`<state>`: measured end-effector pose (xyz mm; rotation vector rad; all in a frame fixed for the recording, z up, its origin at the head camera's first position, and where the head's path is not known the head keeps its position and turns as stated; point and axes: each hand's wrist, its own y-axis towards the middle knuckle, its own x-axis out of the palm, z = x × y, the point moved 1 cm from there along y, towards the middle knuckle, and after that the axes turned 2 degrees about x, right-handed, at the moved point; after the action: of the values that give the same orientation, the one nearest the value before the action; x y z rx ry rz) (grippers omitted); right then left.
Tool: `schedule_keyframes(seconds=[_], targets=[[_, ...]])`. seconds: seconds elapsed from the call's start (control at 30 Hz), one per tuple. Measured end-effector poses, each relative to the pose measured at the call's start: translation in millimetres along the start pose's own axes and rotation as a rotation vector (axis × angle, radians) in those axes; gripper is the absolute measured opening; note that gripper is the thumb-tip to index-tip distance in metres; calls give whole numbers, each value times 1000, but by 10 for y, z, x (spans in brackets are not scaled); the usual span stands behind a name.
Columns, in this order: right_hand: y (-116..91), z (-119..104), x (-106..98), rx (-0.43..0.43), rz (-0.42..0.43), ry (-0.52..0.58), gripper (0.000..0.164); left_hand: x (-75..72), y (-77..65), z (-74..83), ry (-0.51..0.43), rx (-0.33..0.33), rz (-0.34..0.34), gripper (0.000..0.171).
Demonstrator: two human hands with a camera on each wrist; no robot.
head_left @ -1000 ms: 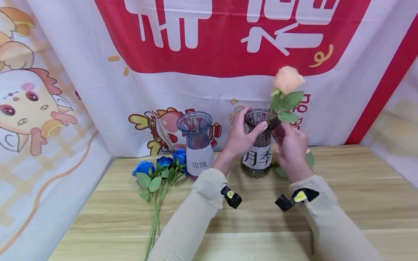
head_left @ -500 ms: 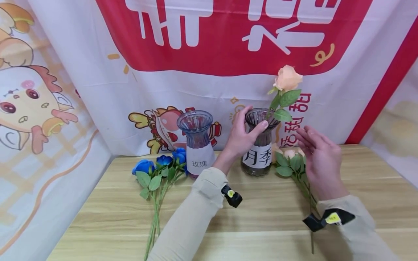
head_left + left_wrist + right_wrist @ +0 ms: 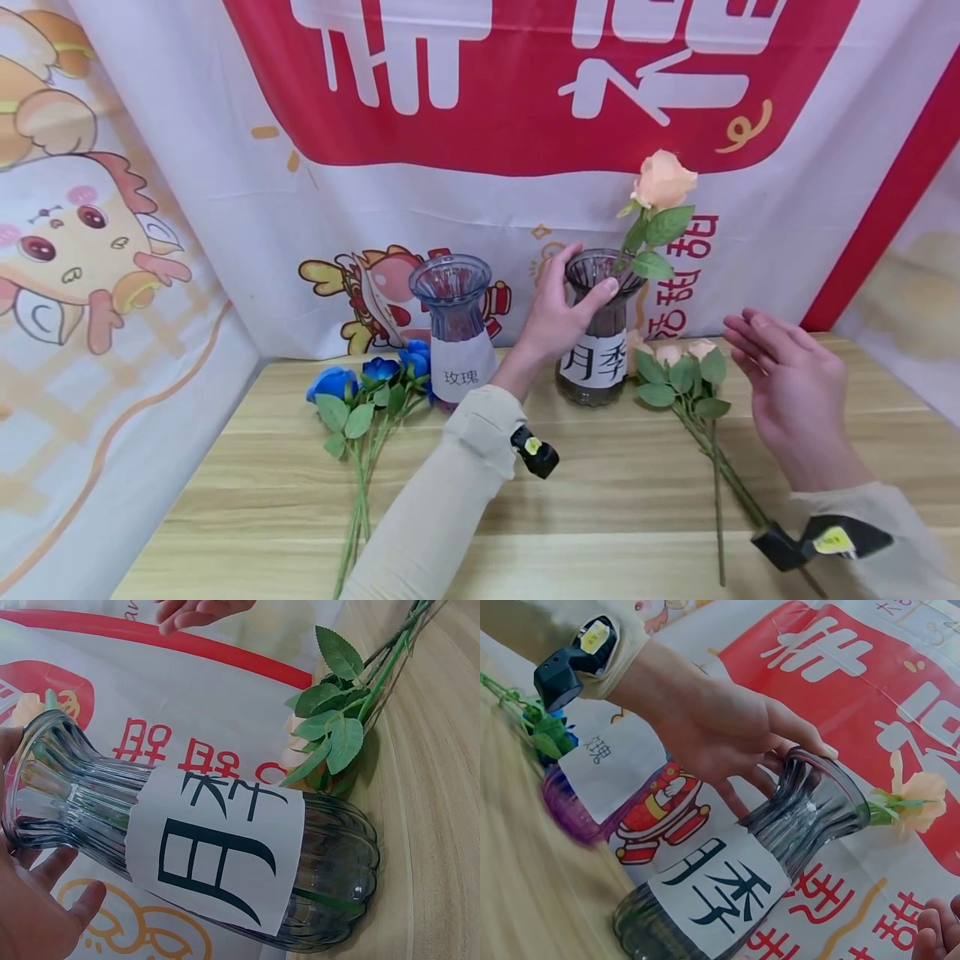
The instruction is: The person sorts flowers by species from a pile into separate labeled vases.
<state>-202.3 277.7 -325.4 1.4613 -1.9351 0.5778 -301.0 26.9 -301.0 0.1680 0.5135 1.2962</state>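
Grips the grey glass vase point(image 3: 592, 362) at its rim with the left hand point(image 3: 558, 315), with a peach rose point(image 3: 663, 181) in it right of that grip, and holds the right hand point(image 3: 797, 396) straight-fingered farther right, past loose peach roses point(image 3: 681, 377).

Bright and even in the head view, softly shadowed across the tabletop point(image 3: 615, 500); dimmer in both wrist views, glinting pale along the grey vase point(image 3: 326, 847), blurred at the right one's lower left.

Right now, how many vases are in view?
2: the left vase stands beside the blue flowers; the right vase, gripped by the left hand, holds a peach flower.
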Motion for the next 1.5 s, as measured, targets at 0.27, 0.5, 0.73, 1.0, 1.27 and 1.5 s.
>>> schedule_keyframes(seconds=[0.27,0.5,0.73,1.0,1.27,1.5], targets=[[-60,-40,-116,33,-1,6,14,10,-7,-18,1,-12,-1,77],[-89,-53,-204,49,-11,-14,13,23,-13,-22,-11,-9,-2,78],[-109,-42,-271,56,-80,-20,16,27,-9,-14,-18,-8,5,79],[-155,-18,-452,125,-71,-111,22,28,0,-6,5,-7,1,79],[-133,107,-716,276,15,-531,32,20,10,-10,-23,-5,10,78],[-130,205,-889,403,-13,-838,46,16,12,-22,-27,-2,7,78]])
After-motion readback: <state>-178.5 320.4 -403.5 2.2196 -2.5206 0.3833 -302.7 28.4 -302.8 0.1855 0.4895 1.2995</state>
